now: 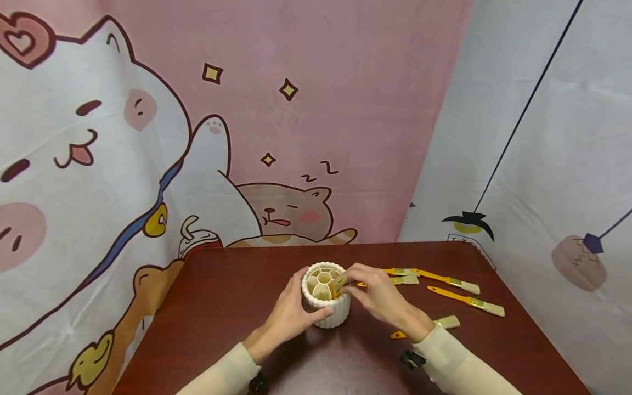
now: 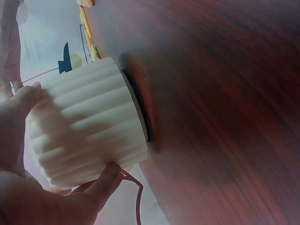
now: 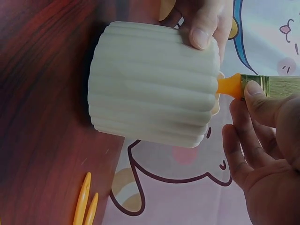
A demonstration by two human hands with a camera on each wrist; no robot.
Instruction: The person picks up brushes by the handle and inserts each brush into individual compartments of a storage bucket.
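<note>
A cream ribbed round pot (image 1: 337,314) stands on the table, its top split by dividers into several compartments around a central ring. My left hand (image 1: 292,306) holds it from the left, thumb on the near wall and fingers round the far side. Thumb and fingers of my right hand (image 1: 379,292) pinch a paintbrush (image 3: 229,86) by its metal ferrule. Its bristles point up, and its orange handle goes down into a compartment at the pot's right side. The handle's lower part is hidden inside the pot.
Several orange-handled paintbrushes lie on the right of the dark red table (image 1: 222,307), among them one brush (image 1: 464,299) at the far right and another brush (image 1: 446,322) partly behind my right wrist. Printed cloth walls (image 1: 375,109) stand behind the table and along its sides.
</note>
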